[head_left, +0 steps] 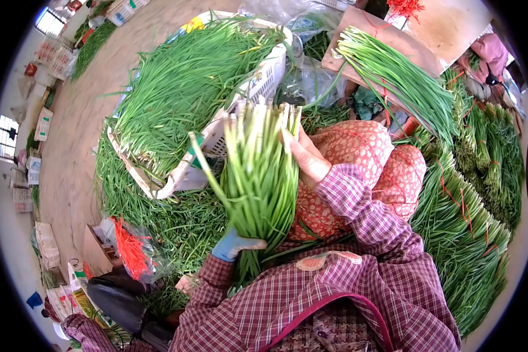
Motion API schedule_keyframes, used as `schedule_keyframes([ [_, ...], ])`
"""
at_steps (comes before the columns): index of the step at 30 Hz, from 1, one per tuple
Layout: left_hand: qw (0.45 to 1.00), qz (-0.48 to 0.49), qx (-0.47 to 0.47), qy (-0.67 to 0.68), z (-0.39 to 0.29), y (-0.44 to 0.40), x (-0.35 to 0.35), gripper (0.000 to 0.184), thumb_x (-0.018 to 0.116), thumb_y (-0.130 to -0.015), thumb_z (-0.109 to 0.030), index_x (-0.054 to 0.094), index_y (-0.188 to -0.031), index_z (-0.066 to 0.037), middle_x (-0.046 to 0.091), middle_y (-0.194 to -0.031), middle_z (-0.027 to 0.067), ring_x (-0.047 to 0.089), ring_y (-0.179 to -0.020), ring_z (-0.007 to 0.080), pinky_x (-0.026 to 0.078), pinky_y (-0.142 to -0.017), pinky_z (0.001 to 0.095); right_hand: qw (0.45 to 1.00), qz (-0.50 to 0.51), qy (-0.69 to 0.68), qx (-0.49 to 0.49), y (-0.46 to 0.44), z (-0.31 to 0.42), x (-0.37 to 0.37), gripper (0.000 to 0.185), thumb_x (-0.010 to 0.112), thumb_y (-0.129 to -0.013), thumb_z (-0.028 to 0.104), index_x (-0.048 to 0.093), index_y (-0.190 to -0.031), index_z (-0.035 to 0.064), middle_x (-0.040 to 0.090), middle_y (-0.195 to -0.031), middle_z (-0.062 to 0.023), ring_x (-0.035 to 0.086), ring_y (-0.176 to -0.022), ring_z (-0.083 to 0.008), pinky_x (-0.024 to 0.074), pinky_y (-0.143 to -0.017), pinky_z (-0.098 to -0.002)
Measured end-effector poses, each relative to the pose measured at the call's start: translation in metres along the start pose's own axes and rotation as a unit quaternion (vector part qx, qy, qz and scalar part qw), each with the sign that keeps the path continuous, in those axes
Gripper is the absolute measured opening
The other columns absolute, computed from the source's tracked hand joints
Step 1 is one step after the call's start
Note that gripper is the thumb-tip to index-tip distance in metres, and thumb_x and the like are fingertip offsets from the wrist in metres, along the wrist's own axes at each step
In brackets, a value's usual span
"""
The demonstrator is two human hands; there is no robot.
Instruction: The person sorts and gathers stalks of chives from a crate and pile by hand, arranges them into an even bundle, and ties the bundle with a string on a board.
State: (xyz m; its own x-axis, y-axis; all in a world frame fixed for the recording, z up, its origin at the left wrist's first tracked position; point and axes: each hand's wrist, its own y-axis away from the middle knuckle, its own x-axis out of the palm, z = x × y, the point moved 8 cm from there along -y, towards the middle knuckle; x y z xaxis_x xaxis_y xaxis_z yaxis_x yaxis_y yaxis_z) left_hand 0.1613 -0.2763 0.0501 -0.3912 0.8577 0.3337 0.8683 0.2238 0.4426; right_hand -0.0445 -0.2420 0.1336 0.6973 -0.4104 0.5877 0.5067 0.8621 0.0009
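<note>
A loose bunch of garlic chives (255, 170) is held up in front of my chest, its pale stem ends at the top and its green leaves hanging down. My left hand (233, 243), in a light blue glove, is closed round the leafy lower part, with the thumb across the front. My right hand (306, 157) grips the right side near the stem ends; some of its fingers are hidden behind the bunch. One stalk sticks out to the left of the others.
A white plastic crate (270, 73) heaped with chives stands ahead on the left. Another bunch (393, 76) lies on a board (349, 29) at upper right. Tied bundles (457, 234) are piled to my right. Red ties (132, 246) lie at lower left.
</note>
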Motion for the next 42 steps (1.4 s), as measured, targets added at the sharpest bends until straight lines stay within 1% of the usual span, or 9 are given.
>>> schedule_keyframes([
  [10, 0.997, 0.042, -0.001, -0.058, 0.016, -0.009, 0.023, 0.089, 0.086, -0.062, -0.005, 0.040, -0.138, -0.004, 0.053, -0.128, 0.0091, 0.052, -0.116, 0.0205, 0.044, -0.098, 0.0356, 0.992, -0.057, 0.090, -0.073, -0.032, 0.014, -0.017, 0.081, 0.076, -0.080, 0.020, 0.028, -0.144, 0.0025, 0.055, -0.127, -0.0095, 0.054, -0.114, -0.0168, 0.0420, -0.100, -0.0329],
  [14, 0.999, 0.045, -0.011, -0.023, 0.016, -0.012, 0.033, 0.080, 0.083, -0.065, 0.000, 0.044, -0.135, -0.004, 0.056, -0.124, 0.0085, 0.054, -0.112, 0.0192, 0.045, -0.096, 0.0353, 0.955, -0.095, 0.276, -0.056, -0.046, 0.022, -0.036, 0.042, 0.068, -0.086, 0.033, 0.065, -0.103, -0.0059, 0.070, -0.083, -0.0102, 0.064, -0.076, -0.0134, 0.0497, -0.075, -0.0279],
  [22, 0.997, 0.044, -0.055, 0.025, 0.025, -0.010, 0.022, 0.059, 0.077, -0.072, 0.000, 0.054, -0.126, -0.002, 0.063, -0.113, 0.0113, 0.064, -0.094, 0.0187, 0.056, -0.078, 0.0309, 0.975, -0.125, 0.146, 0.114, -0.077, -0.020, -0.066, 0.037, 0.063, -0.090, 0.033, 0.066, -0.103, -0.0017, 0.069, -0.084, -0.0075, 0.064, -0.073, -0.0148, 0.0516, -0.074, -0.0281],
  [29, 0.999, 0.050, -0.003, 0.020, 0.026, -0.002, 0.025, 0.071, 0.083, -0.065, -0.004, 0.052, -0.128, -0.001, 0.058, -0.123, 0.0118, 0.055, -0.113, 0.0222, 0.045, -0.095, 0.0361, 0.963, -0.203, 0.171, -0.057, -0.091, 0.100, -0.116, 0.036, 0.057, -0.093, 0.028, 0.052, -0.119, 0.0031, 0.063, -0.100, -0.0132, 0.064, -0.083, -0.0204, 0.0563, -0.079, -0.0333],
  [32, 0.995, 0.018, -0.079, 0.061, 0.028, -0.003, 0.019, 0.066, 0.083, -0.063, 0.001, 0.055, -0.122, 0.000, 0.062, -0.114, 0.0125, 0.062, -0.101, 0.0212, 0.053, -0.085, 0.0339, 0.917, 0.025, 0.378, -0.127, -0.063, 0.097, -0.023, 0.065, 0.060, -0.088, 0.046, 0.039, -0.135, 0.0066, 0.056, -0.120, -0.0195, 0.057, -0.107, -0.0277, 0.0476, -0.095, -0.0450],
  [33, 0.995, 0.018, -0.080, 0.062, 0.029, -0.004, 0.020, 0.066, 0.083, -0.063, 0.001, 0.055, -0.122, 0.000, 0.062, -0.114, 0.0125, 0.062, -0.101, 0.0212, 0.053, -0.085, 0.0339, 0.770, 0.075, 0.592, -0.228, -0.047, 0.087, 0.007, 0.063, 0.061, -0.086, 0.048, 0.043, -0.135, 0.0129, 0.053, -0.127, -0.0166, 0.054, -0.114, -0.0304, 0.0431, -0.099, -0.0530],
  [36, 0.988, -0.016, -0.123, 0.093, 0.047, 0.003, 0.005, 0.067, 0.083, -0.061, 0.002, 0.055, -0.122, 0.002, 0.063, -0.113, 0.0143, 0.064, -0.097, 0.0229, 0.055, -0.081, 0.0335, 0.669, 0.135, 0.727, -0.079, -0.063, 0.038, -0.016, 0.047, 0.066, -0.083, 0.041, 0.058, -0.122, 0.0164, 0.061, -0.121, -0.0068, 0.061, -0.107, -0.0294, 0.0448, -0.100, -0.0443],
  [38, 0.995, -0.001, -0.049, 0.089, 0.048, -0.002, 0.001, 0.067, 0.083, -0.061, 0.000, 0.054, -0.122, 0.003, 0.063, -0.113, 0.0155, 0.065, -0.096, 0.0239, 0.055, -0.080, 0.0350, 0.557, -0.161, 0.814, -0.033, -0.075, 0.096, -0.071, 0.042, 0.067, -0.084, 0.026, 0.057, -0.122, 0.0105, 0.063, -0.118, -0.0130, 0.062, -0.104, -0.0287, 0.0502, -0.089, -0.0355],
  [42, 0.994, 0.047, 0.003, 0.099, 0.039, -0.006, -0.013, 0.063, 0.081, -0.065, -0.016, 0.054, -0.118, 0.007, 0.066, -0.098, 0.0165, 0.066, -0.080, 0.0270, 0.054, -0.070, 0.0385, 0.838, -0.186, 0.481, -0.178, -0.040, 0.148, -0.112, 0.063, 0.061, -0.089, 0.036, 0.040, -0.136, 0.0004, 0.054, -0.128, -0.0223, 0.057, -0.113, -0.0283, 0.0458, -0.095, -0.0359],
])
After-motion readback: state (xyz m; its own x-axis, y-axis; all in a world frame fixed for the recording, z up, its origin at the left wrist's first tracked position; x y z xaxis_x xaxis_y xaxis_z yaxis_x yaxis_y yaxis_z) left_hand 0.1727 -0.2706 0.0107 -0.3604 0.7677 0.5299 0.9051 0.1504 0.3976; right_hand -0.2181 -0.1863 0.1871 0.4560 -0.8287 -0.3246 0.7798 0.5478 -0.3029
